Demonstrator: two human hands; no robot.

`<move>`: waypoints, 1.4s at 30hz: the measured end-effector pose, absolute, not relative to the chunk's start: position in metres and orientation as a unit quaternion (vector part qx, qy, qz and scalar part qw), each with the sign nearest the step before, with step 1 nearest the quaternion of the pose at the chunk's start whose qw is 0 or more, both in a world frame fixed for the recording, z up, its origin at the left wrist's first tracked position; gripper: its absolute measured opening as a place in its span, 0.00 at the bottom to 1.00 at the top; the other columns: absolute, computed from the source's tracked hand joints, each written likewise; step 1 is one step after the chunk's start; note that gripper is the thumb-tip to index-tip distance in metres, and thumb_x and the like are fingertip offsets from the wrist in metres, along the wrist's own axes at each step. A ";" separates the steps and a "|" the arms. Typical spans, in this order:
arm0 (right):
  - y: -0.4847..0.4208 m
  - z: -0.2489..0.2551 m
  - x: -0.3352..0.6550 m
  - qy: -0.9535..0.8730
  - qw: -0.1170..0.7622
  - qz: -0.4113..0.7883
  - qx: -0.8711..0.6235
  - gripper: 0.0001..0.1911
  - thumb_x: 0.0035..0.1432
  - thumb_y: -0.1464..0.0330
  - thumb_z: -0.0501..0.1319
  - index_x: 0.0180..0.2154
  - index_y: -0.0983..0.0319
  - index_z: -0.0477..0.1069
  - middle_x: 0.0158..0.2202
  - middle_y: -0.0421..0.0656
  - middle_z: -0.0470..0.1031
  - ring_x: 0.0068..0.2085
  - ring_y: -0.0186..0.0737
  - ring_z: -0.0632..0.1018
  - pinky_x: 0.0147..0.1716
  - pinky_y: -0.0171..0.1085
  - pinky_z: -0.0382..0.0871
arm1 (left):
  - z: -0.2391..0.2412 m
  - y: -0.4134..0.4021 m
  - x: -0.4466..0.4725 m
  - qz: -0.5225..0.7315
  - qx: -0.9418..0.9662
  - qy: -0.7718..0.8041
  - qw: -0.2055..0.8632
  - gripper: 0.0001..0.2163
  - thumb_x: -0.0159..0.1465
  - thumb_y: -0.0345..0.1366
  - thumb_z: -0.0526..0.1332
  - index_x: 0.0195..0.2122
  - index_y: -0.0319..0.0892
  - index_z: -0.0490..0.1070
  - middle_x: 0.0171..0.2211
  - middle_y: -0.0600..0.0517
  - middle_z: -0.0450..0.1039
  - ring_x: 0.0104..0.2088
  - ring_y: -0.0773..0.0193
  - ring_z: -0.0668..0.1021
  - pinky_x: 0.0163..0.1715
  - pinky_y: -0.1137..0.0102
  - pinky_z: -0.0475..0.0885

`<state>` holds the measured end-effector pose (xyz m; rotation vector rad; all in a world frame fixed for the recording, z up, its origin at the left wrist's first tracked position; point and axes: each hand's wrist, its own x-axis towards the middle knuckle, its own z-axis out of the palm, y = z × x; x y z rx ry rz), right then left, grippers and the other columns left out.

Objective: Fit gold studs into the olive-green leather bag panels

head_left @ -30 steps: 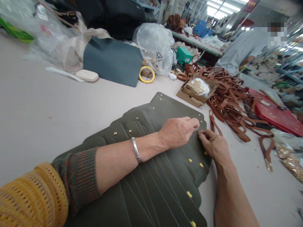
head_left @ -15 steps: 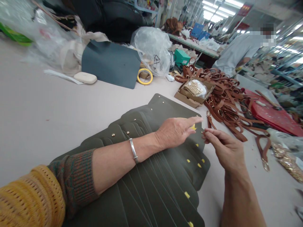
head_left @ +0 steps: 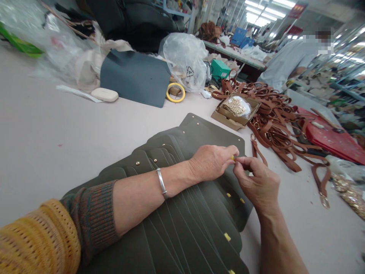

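A fanned stack of dark olive leather panels (head_left: 182, 213) with small gold studs and yellow tabs lies in front of me. My left forearm, with a silver bangle, rests across it. My left hand (head_left: 212, 161) is closed in a pinch on a small yellow tab (head_left: 233, 157) at the top panel's right edge. My right hand (head_left: 258, 182) meets it there, fingertips pinched together on the same tab.
A cardboard box of gold hardware (head_left: 236, 110) sits beyond the panels, beside a heap of brown leather straps (head_left: 273, 118). A grey panel (head_left: 135, 76), yellow tape roll (head_left: 176, 91), plastic bags (head_left: 186, 57) and a red piece (head_left: 333, 139) lie around. A person in a pale shirt (head_left: 288, 61) works at the far right.
My left hand went from pointing with a stretched finger to a pinch. My right hand moved left to meet it at the tab.
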<state>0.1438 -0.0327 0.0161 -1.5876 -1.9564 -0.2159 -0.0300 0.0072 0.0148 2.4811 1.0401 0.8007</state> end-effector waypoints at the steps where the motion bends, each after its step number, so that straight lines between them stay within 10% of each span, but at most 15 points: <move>1: -0.033 0.016 0.142 -0.734 0.308 -0.081 -0.600 0.09 0.55 0.64 0.58 0.29 0.59 0.75 0.27 0.42 0.78 0.28 0.36 0.77 0.32 0.34 0.70 | 0.014 0.008 -0.030 0.278 0.872 0.365 0.168 0.06 0.68 0.36 0.53 0.44 0.44 0.65 0.40 0.53 0.76 0.41 0.63 0.78 0.39 0.71 0.70; 11: -0.020 0.009 0.135 -0.506 0.491 0.347 -0.619 0.11 0.48 0.61 0.67 0.28 0.63 0.74 0.19 0.38 0.72 0.19 0.33 0.73 0.20 0.33 0.73 | 0.020 0.006 -0.033 0.304 0.878 0.359 0.091 0.07 0.68 0.34 0.50 0.39 0.43 0.67 0.39 0.53 0.74 0.40 0.65 0.75 0.31 0.73 0.66; 19: 0.005 -0.017 0.212 -0.397 0.514 0.318 -0.691 0.16 0.39 0.62 0.72 0.29 0.65 0.75 0.26 0.41 0.75 0.23 0.32 0.76 0.23 0.29 0.77 | 0.015 0.007 -0.030 0.293 0.875 0.369 0.111 0.07 0.69 0.34 0.50 0.40 0.43 0.67 0.38 0.54 0.74 0.38 0.66 0.75 0.34 0.72 0.67; 42: 0.021 -0.021 0.217 -0.499 0.232 0.143 -0.823 0.21 0.48 0.58 0.65 0.41 0.64 0.76 0.20 0.41 0.76 0.19 0.38 0.76 0.20 0.33 0.70 | 0.008 0.009 -0.027 0.281 0.871 0.374 0.146 0.05 0.68 0.35 0.54 0.40 0.43 0.67 0.37 0.54 0.74 0.37 0.64 0.77 0.33 0.71 0.68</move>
